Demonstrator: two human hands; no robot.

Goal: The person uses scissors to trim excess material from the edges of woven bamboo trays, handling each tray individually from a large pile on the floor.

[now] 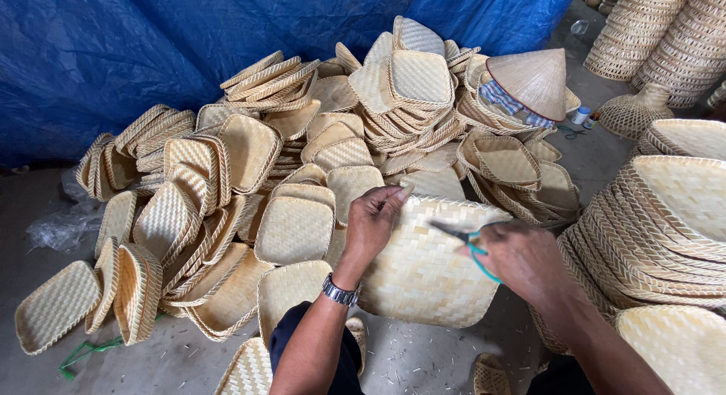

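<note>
Blue tarpaulin (151,54) hung behind a grey concrete floor (423,357) heaped with square pale woven bamboo trays (295,228), running from 9 o'clock through 12; taller nested stacks of the same trays (665,213) stood at 3 o'clock. A conical woven straw hat (533,77) sat on the heap at 1 o'clock.

The flat pale woven bamboo mat (423,281) lay at centre, propped against the person's knees. The left hand (374,225) pressed on its top-left edge, fingers together and curled over the rim, a metal wristwatch (340,292) on the wrist. The right hand (522,259) was at the mat's top-right edge, fingers closed around green-handled scissors (465,236); the blades pointed toward 9 o'clock and were blurred, so whether they were open could not be told.

Judgement: the step looked like trimming stray strip ends along the upper edge. Doing it well would mean keeping the left hand's pressure close to the cut to stop the weave flexing, keeping its fingertips outside the blade line, and cutting flush without nicking the woven strips.
</note>
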